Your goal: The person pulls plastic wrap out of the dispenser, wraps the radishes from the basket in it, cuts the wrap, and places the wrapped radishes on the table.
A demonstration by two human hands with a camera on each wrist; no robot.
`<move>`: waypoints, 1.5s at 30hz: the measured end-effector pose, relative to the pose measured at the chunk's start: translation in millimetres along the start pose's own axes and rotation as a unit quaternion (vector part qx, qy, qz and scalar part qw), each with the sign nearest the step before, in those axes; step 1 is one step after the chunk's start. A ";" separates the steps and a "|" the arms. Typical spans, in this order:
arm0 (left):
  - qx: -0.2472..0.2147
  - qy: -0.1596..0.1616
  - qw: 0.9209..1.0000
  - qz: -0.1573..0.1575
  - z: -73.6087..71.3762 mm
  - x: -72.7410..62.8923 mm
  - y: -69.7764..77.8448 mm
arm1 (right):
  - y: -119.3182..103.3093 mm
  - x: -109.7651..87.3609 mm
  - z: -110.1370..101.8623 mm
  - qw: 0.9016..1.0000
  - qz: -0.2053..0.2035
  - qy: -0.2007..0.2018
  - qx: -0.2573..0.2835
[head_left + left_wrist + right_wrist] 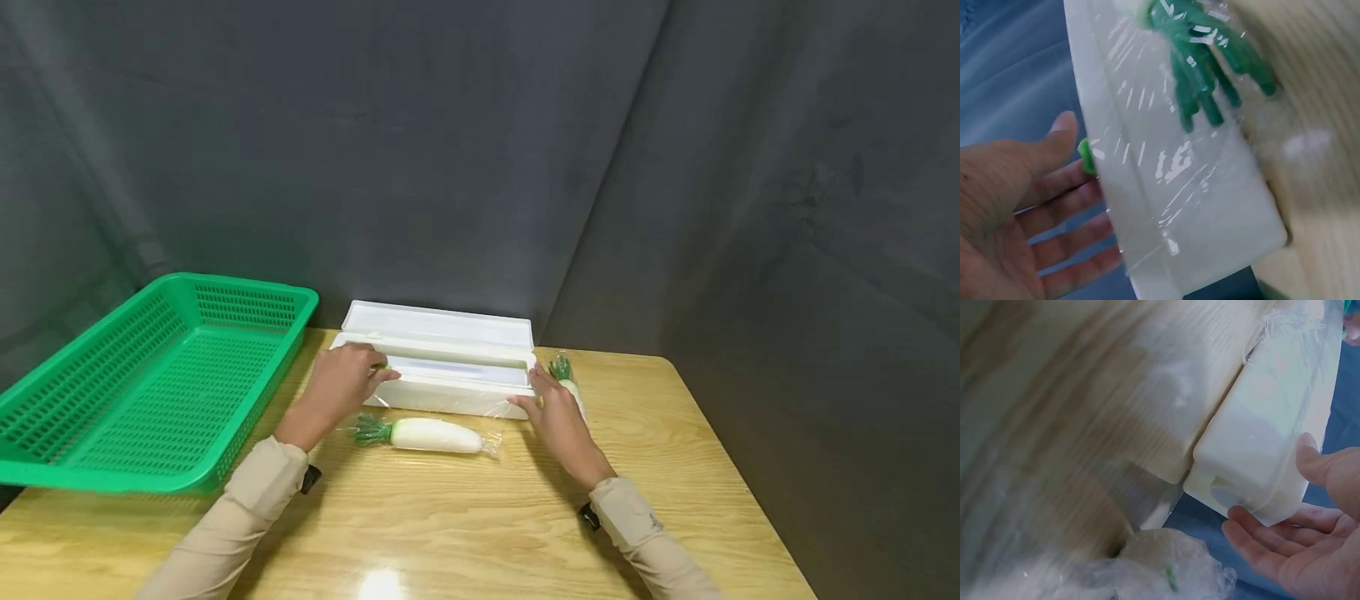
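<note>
A white cling film dispenser [457,396] lies across the table with its lid [442,325] raised. Clear film comes over its front and down onto a white radish [437,436] with green leaf stubs [1200,69]. My left hand [341,387] is at the box's left end. Its fairly straight index finger touches a small green slider [1087,156], with the thumb standing apart in the left wrist view. At the opposite end, my right hand [557,417] grips the box, thumb [1310,456] at the front upper edge and fingers around the corner.
A big green plastic basket [217,467] stands on the left of the wooden table [450,525]. Beyond my right hand lies a second radish [560,367], in clear film. A dark grey curtain [450,167] hangs close behind the box.
</note>
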State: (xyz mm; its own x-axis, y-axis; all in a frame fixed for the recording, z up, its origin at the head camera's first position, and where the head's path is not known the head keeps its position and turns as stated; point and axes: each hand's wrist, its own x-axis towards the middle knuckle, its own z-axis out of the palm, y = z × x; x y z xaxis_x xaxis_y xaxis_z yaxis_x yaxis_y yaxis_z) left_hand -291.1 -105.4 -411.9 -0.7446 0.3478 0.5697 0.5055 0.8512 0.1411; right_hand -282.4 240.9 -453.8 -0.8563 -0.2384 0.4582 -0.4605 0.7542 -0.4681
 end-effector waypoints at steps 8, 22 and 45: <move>-0.004 0.054 0.998 -0.031 11.5 -3.6 3.0 | 3.4 0.5 -0.6 1.000 -0.007 0.016 -0.008; -0.062 0.014 0.980 -0.189 -4.0 -11.9 1.6 | -0.1 1.0 3.2 1.000 0.009 0.008 -0.022; -0.005 0.019 0.994 -0.103 -19.0 -13.2 -14.2 | -5.5 7.0 -2.8 0.998 -0.041 0.044 -0.033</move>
State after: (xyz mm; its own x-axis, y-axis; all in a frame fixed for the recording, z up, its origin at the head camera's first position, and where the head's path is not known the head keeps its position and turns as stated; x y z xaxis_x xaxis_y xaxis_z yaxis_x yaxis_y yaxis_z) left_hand -280.2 -129.5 -406.0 -0.8165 0.1508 0.5573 0.3477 0.8991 0.2661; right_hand -285.2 236.8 -446.0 -0.7918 -0.2486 0.5579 -0.5091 0.7733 -0.3780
